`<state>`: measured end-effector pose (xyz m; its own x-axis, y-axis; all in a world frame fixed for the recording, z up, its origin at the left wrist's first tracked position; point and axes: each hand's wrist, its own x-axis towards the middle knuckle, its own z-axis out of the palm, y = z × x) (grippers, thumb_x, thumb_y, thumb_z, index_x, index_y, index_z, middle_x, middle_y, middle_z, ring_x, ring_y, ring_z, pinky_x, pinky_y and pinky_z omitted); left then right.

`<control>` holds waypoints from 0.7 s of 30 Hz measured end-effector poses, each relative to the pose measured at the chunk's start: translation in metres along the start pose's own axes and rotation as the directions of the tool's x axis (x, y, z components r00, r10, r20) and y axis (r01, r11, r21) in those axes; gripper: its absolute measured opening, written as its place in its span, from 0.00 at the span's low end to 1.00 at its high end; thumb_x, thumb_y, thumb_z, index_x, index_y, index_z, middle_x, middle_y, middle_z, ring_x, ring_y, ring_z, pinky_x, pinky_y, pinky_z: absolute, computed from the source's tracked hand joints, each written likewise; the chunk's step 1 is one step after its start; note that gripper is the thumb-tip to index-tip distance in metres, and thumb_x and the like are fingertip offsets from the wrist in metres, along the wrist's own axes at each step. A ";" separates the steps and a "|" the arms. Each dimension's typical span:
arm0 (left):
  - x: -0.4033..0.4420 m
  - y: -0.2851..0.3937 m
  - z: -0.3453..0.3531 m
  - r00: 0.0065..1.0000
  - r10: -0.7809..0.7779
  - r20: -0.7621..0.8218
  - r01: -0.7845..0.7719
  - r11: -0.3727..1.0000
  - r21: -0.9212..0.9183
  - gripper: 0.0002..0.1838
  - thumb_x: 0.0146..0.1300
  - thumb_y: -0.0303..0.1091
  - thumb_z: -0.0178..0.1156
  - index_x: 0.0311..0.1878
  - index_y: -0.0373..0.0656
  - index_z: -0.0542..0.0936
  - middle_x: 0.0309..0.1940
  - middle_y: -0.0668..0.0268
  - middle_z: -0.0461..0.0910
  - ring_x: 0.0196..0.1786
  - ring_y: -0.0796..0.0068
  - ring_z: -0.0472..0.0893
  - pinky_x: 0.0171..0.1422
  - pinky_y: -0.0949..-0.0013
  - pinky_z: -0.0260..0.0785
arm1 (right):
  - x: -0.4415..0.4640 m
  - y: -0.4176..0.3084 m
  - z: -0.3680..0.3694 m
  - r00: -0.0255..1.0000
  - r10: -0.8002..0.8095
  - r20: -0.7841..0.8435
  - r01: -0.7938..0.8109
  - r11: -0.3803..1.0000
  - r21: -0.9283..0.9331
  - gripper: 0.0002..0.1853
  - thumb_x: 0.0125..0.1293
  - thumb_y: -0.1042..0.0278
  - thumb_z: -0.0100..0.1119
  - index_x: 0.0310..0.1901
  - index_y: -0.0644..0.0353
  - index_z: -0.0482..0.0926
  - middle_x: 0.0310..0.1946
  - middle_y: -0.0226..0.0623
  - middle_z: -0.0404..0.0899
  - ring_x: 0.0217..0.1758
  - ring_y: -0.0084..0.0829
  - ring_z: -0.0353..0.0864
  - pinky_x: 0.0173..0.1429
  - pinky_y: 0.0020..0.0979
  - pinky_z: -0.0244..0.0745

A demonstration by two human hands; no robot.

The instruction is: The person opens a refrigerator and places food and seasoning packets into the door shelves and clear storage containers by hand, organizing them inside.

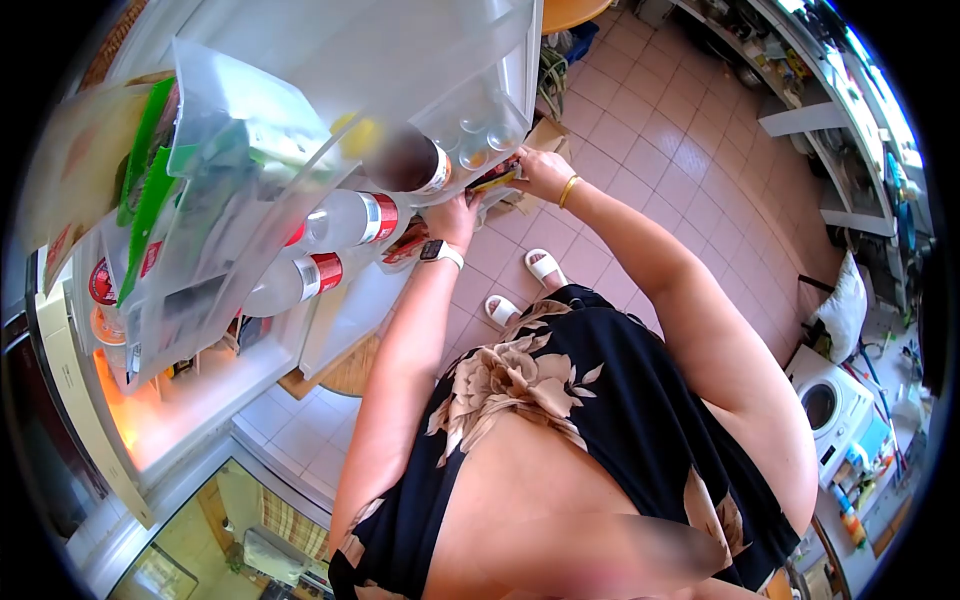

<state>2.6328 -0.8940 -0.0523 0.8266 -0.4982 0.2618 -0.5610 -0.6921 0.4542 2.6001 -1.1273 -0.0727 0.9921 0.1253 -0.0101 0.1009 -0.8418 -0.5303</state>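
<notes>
A small dark packet with red and yellow print [495,178] is at the lower edge of the fridge door's bottle shelf. My right hand [547,176], with a yellow bracelet on its wrist, is closed on the packet's right end. My left hand [456,218], wearing a watch [440,251], is at the other end, its fingers bent against it and partly hidden. Beside my left hand lie a clear bottle with a red and white label [350,220] and a dark bottle [402,160]. Another red-labelled clear bottle [300,282] is further left.
The open fridge door [440,40] spans the upper left. Clear bins with green-edged bags [150,190] stand in front of the lit fridge interior [125,400]. White slippers [543,266] are on the pink tiled floor [640,130]. A washing machine [828,405] and shelves [820,120] line the right.
</notes>
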 end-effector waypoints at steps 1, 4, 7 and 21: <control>0.001 0.001 0.001 0.999 -0.042 0.033 0.041 0.999 0.013 0.19 0.61 0.44 0.73 0.50 0.42 0.85 0.40 0.55 0.87 0.46 0.47 0.85 0.51 0.48 0.76 | 0.000 0.000 0.000 1.000 -0.007 -0.007 0.007 1.000 -0.011 0.33 0.62 0.51 0.74 0.62 0.57 0.70 0.46 0.49 0.84 0.44 0.51 0.88 0.47 0.49 0.83; -0.001 -0.005 0.003 0.998 -0.043 0.055 0.040 0.997 0.065 0.19 0.61 0.45 0.73 0.49 0.42 0.86 0.40 0.53 0.87 0.43 0.46 0.86 0.48 0.49 0.78 | 0.007 0.000 0.006 0.999 0.003 -0.043 -0.004 1.000 -0.016 0.32 0.59 0.54 0.76 0.61 0.56 0.75 0.53 0.45 0.81 0.46 0.49 0.88 0.48 0.48 0.84; 0.000 -0.010 0.004 0.997 -0.026 0.079 0.020 0.997 0.074 0.21 0.60 0.46 0.74 0.52 0.44 0.86 0.44 0.53 0.87 0.47 0.45 0.85 0.53 0.48 0.76 | 0.015 0.003 0.005 0.998 0.041 0.042 -0.040 0.999 -0.011 0.30 0.55 0.55 0.79 0.57 0.55 0.80 0.57 0.42 0.78 0.46 0.47 0.88 0.49 0.46 0.85; 0.008 -0.012 -0.001 0.999 0.050 -0.001 -0.050 0.998 0.048 0.23 0.56 0.37 0.77 0.53 0.40 0.83 0.45 0.52 0.87 0.46 0.45 0.85 0.51 0.49 0.76 | 0.018 -0.016 -0.022 0.995 0.031 0.090 -0.026 0.999 -0.048 0.23 0.60 0.48 0.74 0.47 0.57 0.84 0.39 0.46 0.88 0.46 0.50 0.88 0.49 0.46 0.82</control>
<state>2.6464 -0.8888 -0.0548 0.7975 -0.5319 0.2848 -0.6031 -0.6905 0.3993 2.6184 -1.1233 -0.0457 0.9839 0.1463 -0.1028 0.0781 -0.8689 -0.4888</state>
